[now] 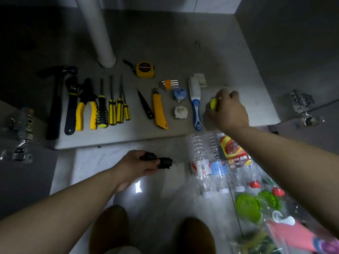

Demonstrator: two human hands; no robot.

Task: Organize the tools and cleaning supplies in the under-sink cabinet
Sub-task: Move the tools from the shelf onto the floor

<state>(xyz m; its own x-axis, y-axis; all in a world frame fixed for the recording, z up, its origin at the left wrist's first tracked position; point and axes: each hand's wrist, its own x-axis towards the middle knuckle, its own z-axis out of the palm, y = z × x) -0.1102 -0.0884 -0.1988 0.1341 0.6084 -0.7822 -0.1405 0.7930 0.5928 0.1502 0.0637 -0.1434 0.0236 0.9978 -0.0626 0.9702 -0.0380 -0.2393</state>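
Right hand point(228, 109) around yellow-green object point(213, 103)

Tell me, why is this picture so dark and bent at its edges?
Head view: dim light leaves the hammer in shadow; a white glare patch shines on the floor; the wide-angle lens bows the edges; the bottles at lower right look blurred.

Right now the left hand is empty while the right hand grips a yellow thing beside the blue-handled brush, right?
Not quite. The head view shows the left hand holding a black object, not empty. The right hand does grip a yellow thing beside the blue-handled brush.
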